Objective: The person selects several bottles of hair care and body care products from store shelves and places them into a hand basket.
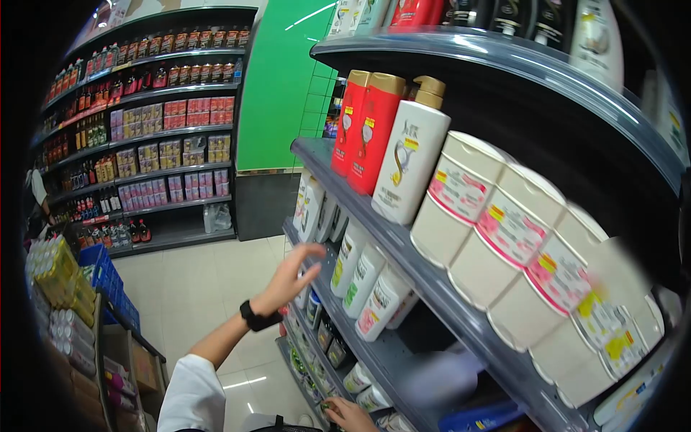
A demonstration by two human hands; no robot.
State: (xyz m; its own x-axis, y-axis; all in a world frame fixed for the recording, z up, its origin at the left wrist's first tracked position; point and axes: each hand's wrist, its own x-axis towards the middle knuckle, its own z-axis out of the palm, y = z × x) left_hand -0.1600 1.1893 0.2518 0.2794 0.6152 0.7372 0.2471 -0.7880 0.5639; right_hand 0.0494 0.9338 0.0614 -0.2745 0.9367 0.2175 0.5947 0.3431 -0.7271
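My left hand (294, 279), with a black watch on its wrist, reaches up in front of the shelves. Its thumb and fingers are apart and it holds nothing. Closest to it are white pump bottles (308, 209) and white bottles with green labels (347, 259) on the shelf to its right. Low at the bottom edge is my right hand (350, 415), its fingers bent around a small dark item I cannot make out. Beside it stand white bottles (372, 396) on a lower shelf. The rest of this hand lies outside the view.
Large cream containers (482, 223), a white pump bottle (410, 162) and red bottles (374, 129) fill the shelf above. A blurred pale purple bottle (440, 378) is lower right. Blue crates (115, 281) and stacked cans (61, 281) stand left. A stocked shelf unit (169, 147) lies beyond.
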